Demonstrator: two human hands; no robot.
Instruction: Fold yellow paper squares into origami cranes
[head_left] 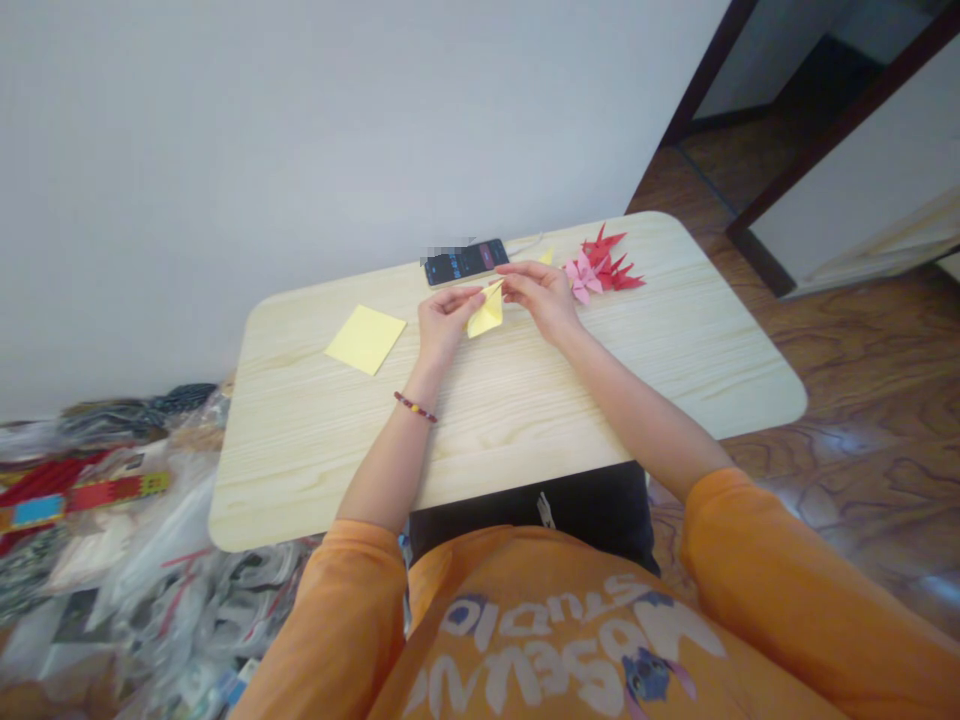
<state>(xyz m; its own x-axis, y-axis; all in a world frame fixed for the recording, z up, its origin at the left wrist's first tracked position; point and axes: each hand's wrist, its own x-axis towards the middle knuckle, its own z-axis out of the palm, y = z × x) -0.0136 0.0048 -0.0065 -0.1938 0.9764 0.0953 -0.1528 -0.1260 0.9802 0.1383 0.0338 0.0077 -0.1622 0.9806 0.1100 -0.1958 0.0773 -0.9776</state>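
A small piece of folded yellow paper [486, 314] is held up between both hands over the middle of the table. My left hand [444, 318] pinches its left edge with thumb and fingers. At its upper right corner, the fingertips of my right hand [546, 298] close on the paper too. A flat yellow paper square [366, 339] lies to the left of my left hand. Just right of my right hand sit a pink folded paper flower [583, 277] and several red ones [604, 260].
The pale wooden table [315, 460] stands against a white wall [300, 130]. A phone [465, 262] with a lit screen lies at its back edge. A bit of yellow paper [547, 257] shows behind my right hand. Bagged goods [172, 580] crowd the floor at left.
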